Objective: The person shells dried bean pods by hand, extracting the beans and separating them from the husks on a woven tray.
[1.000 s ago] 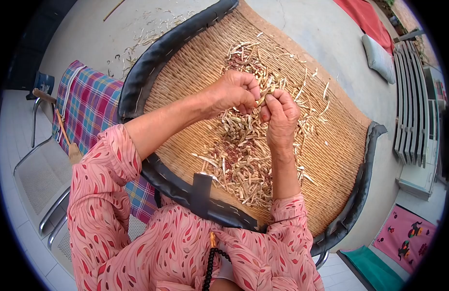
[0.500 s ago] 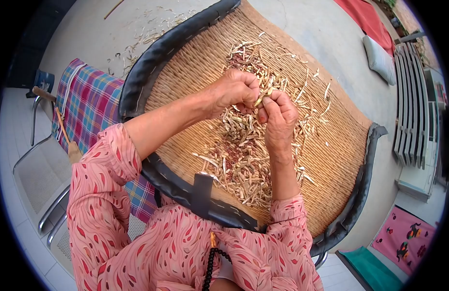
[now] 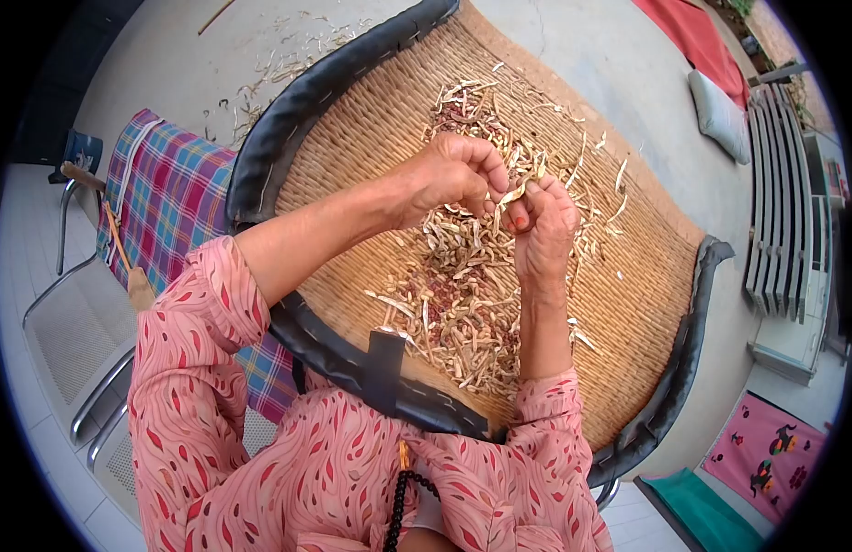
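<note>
A pale, dry bean pod (image 3: 512,196) spans the small gap between my two hands. My left hand (image 3: 455,179) pinches its left end between thumb and fingers. At the other end, the fingertips of my right hand (image 3: 545,230) are closed on the pod. Both hands hover over a heap of dry bean pods (image 3: 472,244) mixed with reddish beans (image 3: 441,293). The heap lies on a wide woven winnowing tray (image 3: 628,313) with a black wrapped rim (image 3: 269,138). Part of the heap is hidden behind my hands and forearms.
Left of the tray, a plaid cloth (image 3: 173,184) hangs over a metal chair (image 3: 81,317). Scattered husks (image 3: 279,69) lie on the floor beyond. To the right are a grey cushion (image 3: 718,115), a slatted grey object (image 3: 777,202) and a pink mat (image 3: 766,451).
Both hands have shifted slightly to the right, and my right hand has turned a little. More of the pod now shows between the fingers. The tray and heap look the same.
</note>
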